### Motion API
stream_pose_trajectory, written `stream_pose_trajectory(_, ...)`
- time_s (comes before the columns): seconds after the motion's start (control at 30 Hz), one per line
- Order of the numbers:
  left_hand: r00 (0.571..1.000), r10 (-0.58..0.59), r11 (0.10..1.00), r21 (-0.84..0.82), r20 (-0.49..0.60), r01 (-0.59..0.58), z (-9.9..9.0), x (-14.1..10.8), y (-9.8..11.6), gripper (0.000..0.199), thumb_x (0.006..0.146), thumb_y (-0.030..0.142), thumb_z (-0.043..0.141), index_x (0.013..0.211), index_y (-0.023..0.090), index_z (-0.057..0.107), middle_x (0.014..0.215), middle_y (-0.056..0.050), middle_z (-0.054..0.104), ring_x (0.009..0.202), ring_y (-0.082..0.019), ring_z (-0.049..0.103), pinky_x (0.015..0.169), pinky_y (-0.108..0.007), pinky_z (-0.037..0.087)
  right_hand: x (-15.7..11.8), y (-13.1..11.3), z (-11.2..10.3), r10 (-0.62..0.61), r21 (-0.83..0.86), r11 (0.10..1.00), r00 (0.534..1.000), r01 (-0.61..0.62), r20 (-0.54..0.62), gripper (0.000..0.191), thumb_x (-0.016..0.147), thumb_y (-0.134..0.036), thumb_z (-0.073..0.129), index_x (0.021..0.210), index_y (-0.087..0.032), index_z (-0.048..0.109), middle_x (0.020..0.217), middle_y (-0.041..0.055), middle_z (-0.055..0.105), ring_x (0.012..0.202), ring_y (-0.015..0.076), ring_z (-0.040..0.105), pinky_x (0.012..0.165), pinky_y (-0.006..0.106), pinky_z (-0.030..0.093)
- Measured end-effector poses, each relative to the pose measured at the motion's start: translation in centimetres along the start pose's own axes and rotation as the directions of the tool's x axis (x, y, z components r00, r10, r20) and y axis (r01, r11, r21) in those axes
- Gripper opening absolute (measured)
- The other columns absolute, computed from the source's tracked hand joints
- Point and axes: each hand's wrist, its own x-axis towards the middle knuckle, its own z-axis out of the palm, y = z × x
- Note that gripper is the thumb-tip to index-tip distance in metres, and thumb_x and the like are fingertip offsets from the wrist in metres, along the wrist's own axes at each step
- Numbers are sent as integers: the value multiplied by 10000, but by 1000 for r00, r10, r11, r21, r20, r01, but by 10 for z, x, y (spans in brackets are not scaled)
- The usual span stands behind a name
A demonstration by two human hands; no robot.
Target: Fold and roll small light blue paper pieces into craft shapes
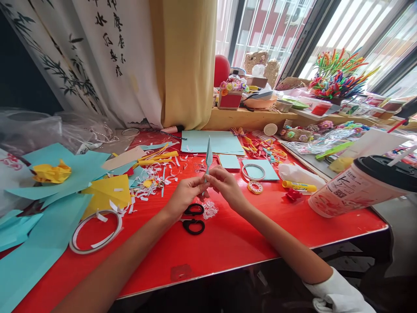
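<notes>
Between my two hands stands a narrow folded piece of light-blue paper (209,153), upright with its pointed end at the top. My left hand (189,193) pinches its lower end from the left. From the right, the fingers of my right hand (228,184) close on the same lower part, touching the left fingertips. Beneath the hands lie black-handled scissors (194,227), their blades partly hidden by my left hand and forearm. A small heap of white paper shreds (210,209) rests beside the scissors. Behind the hands is a stack of small light-blue squares (229,162).
Large light-blue sheets (211,141) lie at the back of the red table (247,248). Tape rolls (75,243) sit left and right. Paper scraps (146,184) and yellow paper (112,193) cover the left. A tilted drink cup (342,195) and a yellow glue stick (299,186) are at right.
</notes>
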Motion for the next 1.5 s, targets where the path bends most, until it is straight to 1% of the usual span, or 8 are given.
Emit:
stream_pose_trajectory(0.1,995,90,883,458,41,-99,-16,2,3,352,835,441,411,819,172,637,749,-51,622,728,-174,561,698,-301,439,3,2,-6,56,45,997,998,-55,-34,279,799,-447,512,708,-184,513,632,-23,403,527,80,370,490,231,316)
stream_pose_trajectory(0.2,968,232,379,925,-93,-2,-50,3,3,299,835,334,419,747,164,648,847,-125,620,926,-273,523,812,-393,384,8,7,-15,162,63,985,987,-160,-20,301,803,-473,484,725,-182,499,559,-40,414,471,72,370,452,219,287)
stream_pose_trajectory(0.37,973,63,82,973,-223,218,-102,0,-4,141,725,259,518,699,183,634,837,-117,641,900,-288,547,729,-348,408,8,18,-14,226,-226,955,966,-193,129,234,803,-384,504,863,-169,575,592,-8,535,473,94,465,464,225,339)
stream_pose_trajectory(0.57,952,63,386,887,-300,254,-93,3,12,181,735,264,468,665,204,624,784,-59,668,766,-223,580,621,-283,384,3,24,0,78,-534,845,994,-25,76,427,715,-348,651,1109,-211,561,817,70,623,728,193,565,646,317,418)
stream_pose_trajectory(0.77,969,162,916,394,-184,-79,-34,3,23,218,793,370,471,822,187,586,813,-18,629,744,-150,563,673,-243,422,1,-3,6,126,190,960,925,-205,357,366,756,-380,585,1078,-208,550,913,51,610,761,156,611,589,283,511)
stream_pose_trajectory(1.27,979,195,887,436,-52,-153,-14,-9,32,252,826,415,468,963,217,543,1000,-20,587,883,-155,545,752,-272,426,-91,-19,-62,112,73,992,985,-103,-135,260,809,-333,543,1044,-221,551,1008,68,598,851,195,615,618,312,546)
stream_pose_trajectory(1.37,945,255,840,531,-203,-112,-30,-5,39,255,823,409,464,961,214,555,1040,-24,587,893,-163,542,781,-285,421,-128,-16,-100,150,-38,982,895,-183,-421,279,788,-373,560,1029,-231,570,1031,83,607,875,237,615,656,364,546)
stream_pose_trajectory(1.5,899,237,779,625,-367,50,-51,-3,45,245,819,383,444,938,202,558,969,-28,613,855,-174,555,761,-293,429,-184,-5,-146,46,-229,898,598,-376,-800,333,800,-421,519,1077,-241,557,1063,142,613,831,272,640,760,413,511)
